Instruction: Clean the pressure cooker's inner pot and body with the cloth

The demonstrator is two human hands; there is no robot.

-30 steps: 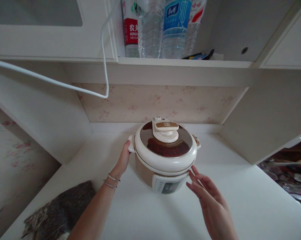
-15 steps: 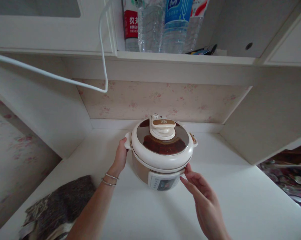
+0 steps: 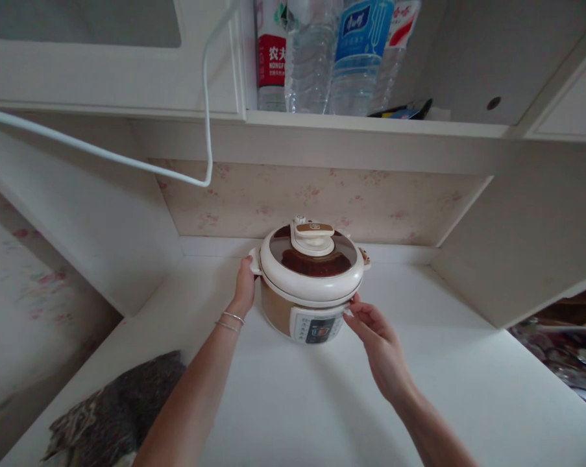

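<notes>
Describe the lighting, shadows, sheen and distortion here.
Head view throughout: dim, soft light; a faint shadow on the counter in front of the cooker; grey sheen on its lid; wide-angle stretch toward the edges; clutter at far right indistinct.

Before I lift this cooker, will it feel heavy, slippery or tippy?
The cooker is probably stiff and heavy, judging by its bulky, lidded body. Its smooth, glossy rim may feel slippery. With the left grip on a side handle but the right grip lower, beside the control panel, it could tilt.
</notes>
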